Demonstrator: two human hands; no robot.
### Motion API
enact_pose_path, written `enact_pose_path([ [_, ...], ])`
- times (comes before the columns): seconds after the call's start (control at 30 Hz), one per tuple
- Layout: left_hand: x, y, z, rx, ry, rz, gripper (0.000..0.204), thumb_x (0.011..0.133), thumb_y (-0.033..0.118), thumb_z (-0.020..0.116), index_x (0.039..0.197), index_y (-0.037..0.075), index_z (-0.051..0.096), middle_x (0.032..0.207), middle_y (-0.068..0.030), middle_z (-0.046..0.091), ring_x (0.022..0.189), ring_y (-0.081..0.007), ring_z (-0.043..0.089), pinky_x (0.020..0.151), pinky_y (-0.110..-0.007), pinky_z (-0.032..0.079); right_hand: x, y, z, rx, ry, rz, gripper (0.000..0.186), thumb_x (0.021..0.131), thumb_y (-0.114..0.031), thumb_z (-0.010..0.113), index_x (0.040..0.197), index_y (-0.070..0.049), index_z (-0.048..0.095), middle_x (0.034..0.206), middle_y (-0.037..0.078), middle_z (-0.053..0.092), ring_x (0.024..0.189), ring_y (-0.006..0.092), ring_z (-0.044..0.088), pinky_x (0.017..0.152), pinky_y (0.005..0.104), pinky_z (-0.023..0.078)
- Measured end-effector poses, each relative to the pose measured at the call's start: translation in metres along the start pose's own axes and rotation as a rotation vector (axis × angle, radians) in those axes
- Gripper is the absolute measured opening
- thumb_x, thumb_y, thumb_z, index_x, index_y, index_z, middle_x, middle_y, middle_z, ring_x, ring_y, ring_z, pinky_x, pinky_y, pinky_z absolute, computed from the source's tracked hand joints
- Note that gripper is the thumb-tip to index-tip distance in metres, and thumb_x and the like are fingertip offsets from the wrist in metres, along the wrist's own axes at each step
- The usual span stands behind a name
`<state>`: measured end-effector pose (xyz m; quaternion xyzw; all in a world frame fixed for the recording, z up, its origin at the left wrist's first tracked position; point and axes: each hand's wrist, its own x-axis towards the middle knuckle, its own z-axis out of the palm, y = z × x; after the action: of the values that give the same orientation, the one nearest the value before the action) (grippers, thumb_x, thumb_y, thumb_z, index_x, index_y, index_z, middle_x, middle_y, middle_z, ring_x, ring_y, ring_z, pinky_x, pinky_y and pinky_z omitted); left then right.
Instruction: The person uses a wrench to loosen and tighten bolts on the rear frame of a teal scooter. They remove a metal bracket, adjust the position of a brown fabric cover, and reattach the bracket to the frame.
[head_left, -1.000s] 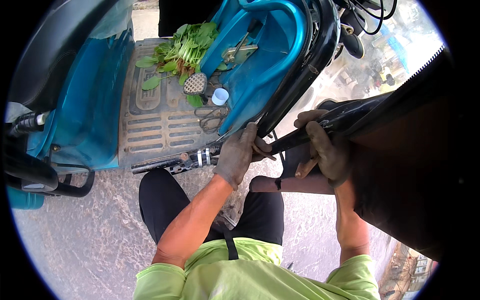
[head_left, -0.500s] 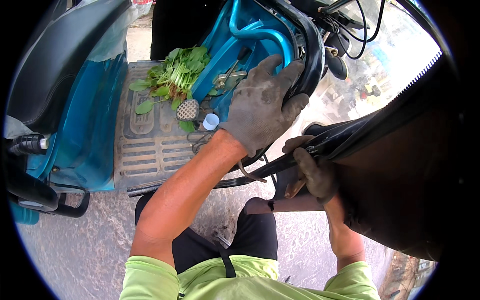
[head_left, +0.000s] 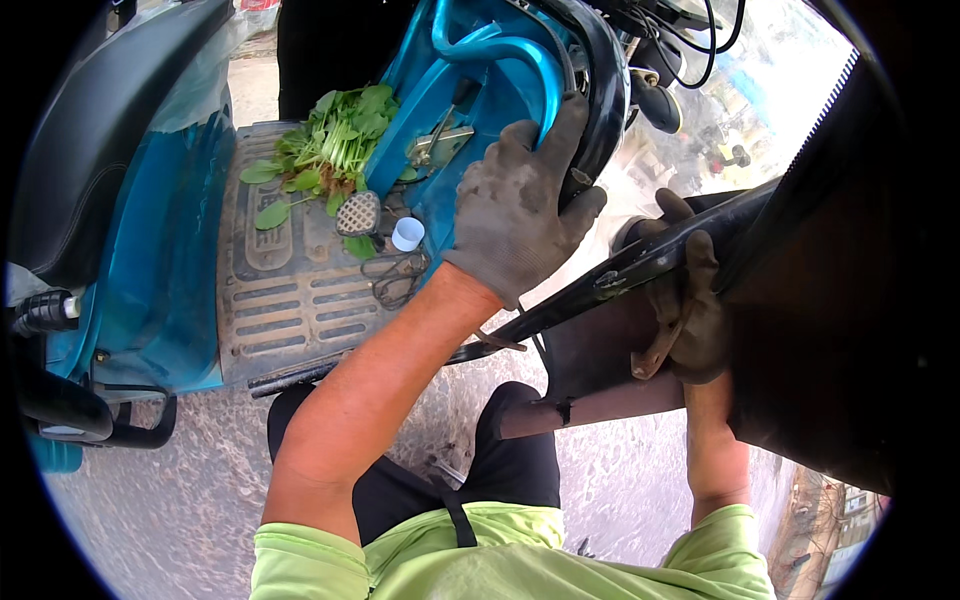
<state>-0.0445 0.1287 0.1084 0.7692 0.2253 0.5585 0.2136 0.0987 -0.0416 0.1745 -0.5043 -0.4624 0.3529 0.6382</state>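
My left hand (head_left: 518,205), in a dirty grey work glove, presses on the black-edged front panel (head_left: 608,95) of a blue electric scooter. Its fingers are spread, with index finger and thumb apart at the black edge. My right hand (head_left: 695,325), gloved too, has its fingers hooked round a long black bar (head_left: 640,270) with dark sheeting (head_left: 800,350) attached. A curved brown strip (head_left: 660,348) juts from beside the right palm; whether I grip it I cannot tell. Another brown strip (head_left: 500,343) shows below my left wrist.
On the ribbed footboard (head_left: 265,310) lie a bunch of leafy greens (head_left: 340,140), a patterned pedal (head_left: 358,214), a small white cup-like cap (head_left: 407,234) and a thin dark cord (head_left: 400,280). A black seat (head_left: 110,130) stands left. Cables (head_left: 705,50) hang near the top right.
My right hand has shifted right and up along the bar, its fingers now over it. The bar appears raised. My left hand stays on the panel while the view shifts slightly.
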Motion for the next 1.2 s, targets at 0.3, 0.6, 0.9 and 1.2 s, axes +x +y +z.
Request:
enact_pose_path([
  [0.3,0.002,-0.003,0.008,-0.112,0.055,-0.027,0.081,0.08,0.034,0.078,0.153,0.019,0.045,0.118,-0.0248,0.059,0.1,-0.0419,0.064,0.087,-0.052,0.052,0.019,-0.043,-0.031,-0.101,0.011,-0.154,0.071,0.105,-0.045,0.057,0.142,0.014,0.043,0.074,0.007,0.061,0.05,0.0059,0.043,0.053,0.019,0.039],
  [0.6,0.003,-0.006,0.021,-0.207,0.107,0.017,0.082,0.079,0.032,0.081,0.151,0.01,0.048,0.119,-0.0265,0.058,0.099,-0.0414,0.064,0.089,-0.05,0.053,0.023,-0.049,-0.033,-0.157,0.096,-0.079,0.065,0.105,-0.044,0.057,0.142,0.008,0.047,0.07,0.005,0.061,0.051,0.0049,0.044,0.051,0.0187,0.036],
  [0.9,0.0,-0.003,0.004,-0.204,-0.028,0.033,0.109,0.071,0.049,0.089,0.155,0.003,0.038,0.127,-0.0308,0.054,0.116,-0.0448,0.058,0.097,-0.051,0.051,0.024,-0.042,-0.047,-0.207,-0.028,-0.114,0.064,0.104,-0.044,0.055,0.142,0.007,0.048,0.112,0.014,0.07,0.05,0.0047,0.04,0.051,0.0204,0.034],
  [1.2,-0.016,0.005,0.001,-0.18,-0.095,0.117,0.152,0.048,0.068,0.093,0.16,-0.004,0.019,0.151,-0.0427,0.028,0.141,-0.0596,0.032,0.115,-0.06,0.033,0.022,-0.03,-0.037,-0.172,-0.047,-0.249,0.062,0.105,-0.045,0.052,0.139,0.007,0.049,0.114,0.018,0.069,0.055,0.0069,0.044,0.056,0.0221,0.041],
])
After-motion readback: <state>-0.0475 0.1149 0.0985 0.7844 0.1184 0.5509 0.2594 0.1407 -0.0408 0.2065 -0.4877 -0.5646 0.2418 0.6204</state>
